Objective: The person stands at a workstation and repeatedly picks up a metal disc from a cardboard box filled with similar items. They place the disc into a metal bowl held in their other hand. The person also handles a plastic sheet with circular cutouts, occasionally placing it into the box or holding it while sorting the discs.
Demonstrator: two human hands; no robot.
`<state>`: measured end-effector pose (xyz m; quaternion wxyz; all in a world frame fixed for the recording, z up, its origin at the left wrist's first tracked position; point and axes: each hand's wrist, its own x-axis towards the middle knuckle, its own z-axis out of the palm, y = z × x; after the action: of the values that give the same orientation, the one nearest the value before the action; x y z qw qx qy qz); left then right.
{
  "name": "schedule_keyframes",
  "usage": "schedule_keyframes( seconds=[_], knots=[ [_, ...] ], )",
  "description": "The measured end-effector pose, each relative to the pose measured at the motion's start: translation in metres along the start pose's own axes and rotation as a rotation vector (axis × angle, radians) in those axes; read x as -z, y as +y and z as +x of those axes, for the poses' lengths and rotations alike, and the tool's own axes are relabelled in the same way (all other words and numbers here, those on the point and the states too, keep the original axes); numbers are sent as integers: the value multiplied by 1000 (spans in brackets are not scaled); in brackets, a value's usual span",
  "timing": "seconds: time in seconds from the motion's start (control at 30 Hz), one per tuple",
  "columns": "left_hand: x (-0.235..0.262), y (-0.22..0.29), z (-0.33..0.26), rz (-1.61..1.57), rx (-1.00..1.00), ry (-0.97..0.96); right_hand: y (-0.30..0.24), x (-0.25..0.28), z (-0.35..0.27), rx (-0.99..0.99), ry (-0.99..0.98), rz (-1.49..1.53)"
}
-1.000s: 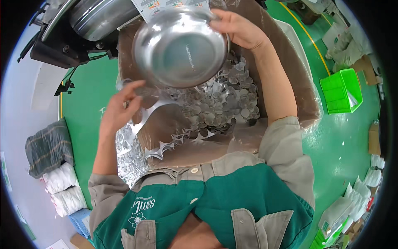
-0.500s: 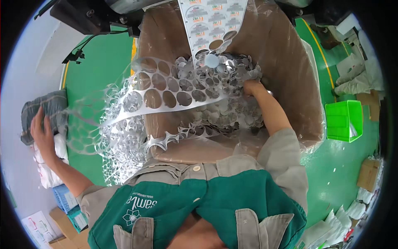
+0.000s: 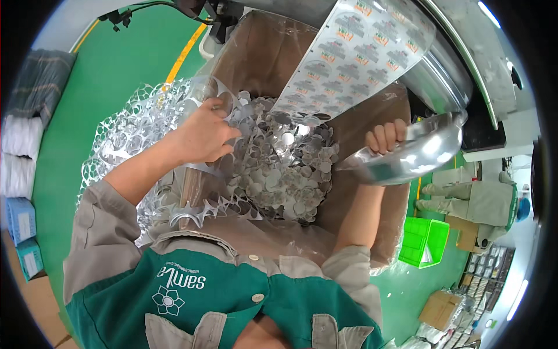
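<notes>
My right hand [image 3: 386,137] grips a shiny metal bowl [image 3: 415,156] by its rim, tilted above the right wall of a big brown carton [image 3: 363,128] lined with clear plastic. Inside the carton lies a heap of round silvery foil discs [image 3: 285,180]. At the carton's left edge, my left hand [image 3: 204,132] has its fingers bent around a punched foil strip [image 3: 223,88] full of round holes; the exact grip is partly hidden. A wide printed foil web [image 3: 349,55] slants down over the heap from the upper right.
Tangled punched foil waste [image 3: 125,134] piles up left of the carton. A metal roller [image 3: 442,75] and machine frame stand at the upper right. A bright green crate [image 3: 423,241] sits on the floor at right, with another person [image 3: 488,200] beyond.
My right hand has risen out of the disc heap and now holds the metal bowl. My left hand has come from the far left to the carton's edge. The view has turned rightward.
</notes>
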<state>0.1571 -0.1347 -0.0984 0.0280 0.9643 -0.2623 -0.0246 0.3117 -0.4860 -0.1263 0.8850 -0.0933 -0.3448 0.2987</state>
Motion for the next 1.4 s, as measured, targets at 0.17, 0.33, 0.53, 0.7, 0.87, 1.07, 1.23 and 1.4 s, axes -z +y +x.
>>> schedule_keyframes(
  seconds=[0.17, 0.33, 0.53, 0.7, 0.87, 1.07, 1.23, 1.4],
  knots=[
    [0, 2, 7, -44, -54, 66, 22, 182, -187, -308, 1292, -874],
    [-2, -7, -3, 28, 51, -10, 101, 149, -142, -1947, 274, -1953],
    [-4, -2, 8, 132, -6, -116, 44, 107, -97, -1384, 70, -1946],
    [3, 0, 1, 42, 7, -12, 18, -30, 18, -410, 446, -1014],
    [5, 0, 0, -38, 19, 28, 34, 60, -22, 31, 813, -462],
    [7, 4, 7, -160, 29, 28, 67, 192, -202, -1522, 515, -1973],
    [-1, 2, 5, -134, 24, 93, 80, 110, -107, -1719, -133, -1855],
    [5, 1, 3, -116, 37, 55, 38, -2, 19, -986, 304, -1558]
  ],
)
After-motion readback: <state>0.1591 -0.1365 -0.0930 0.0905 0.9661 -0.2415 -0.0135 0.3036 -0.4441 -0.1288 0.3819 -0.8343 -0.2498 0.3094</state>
